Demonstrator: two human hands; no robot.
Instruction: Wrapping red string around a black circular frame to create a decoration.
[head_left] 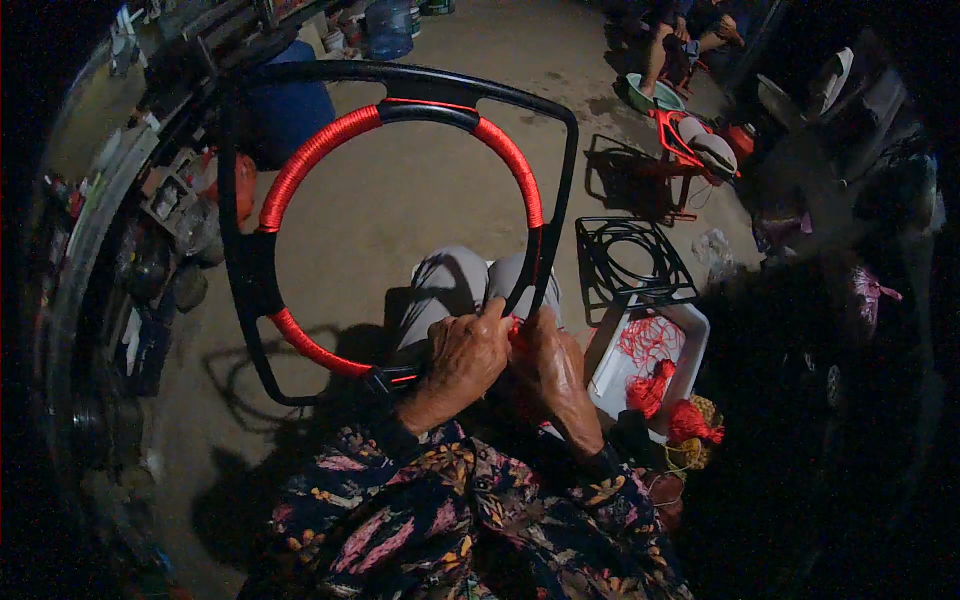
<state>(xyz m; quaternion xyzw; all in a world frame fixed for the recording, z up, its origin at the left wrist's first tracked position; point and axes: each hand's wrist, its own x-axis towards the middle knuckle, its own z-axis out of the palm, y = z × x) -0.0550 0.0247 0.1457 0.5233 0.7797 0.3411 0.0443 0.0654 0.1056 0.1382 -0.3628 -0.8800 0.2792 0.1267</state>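
A black frame point(573, 150), roughly square with a round ring inside it, stands tilted up in front of my lap. Red cord point(318, 160) is wound tightly around long stretches of the ring; black parts show at the top, the sides and the bottom. My left hand point(468, 350) is closed at the ring's lower right, its thumb and finger pinching there. Right beside it, my right hand point(553, 365) is closed with a bit of red cord showing at its fingers. The cord's path between the hands is hidden.
At my right sits a white tray point(702, 345) with loose red cord, and a red bundle point(697, 422) lies by its edge. Several bare black frames point(600, 285) are stacked behind it. Farther off are a red stool point(680, 150), a green basin point(655, 95) and a seated person. Clutter lines the left.
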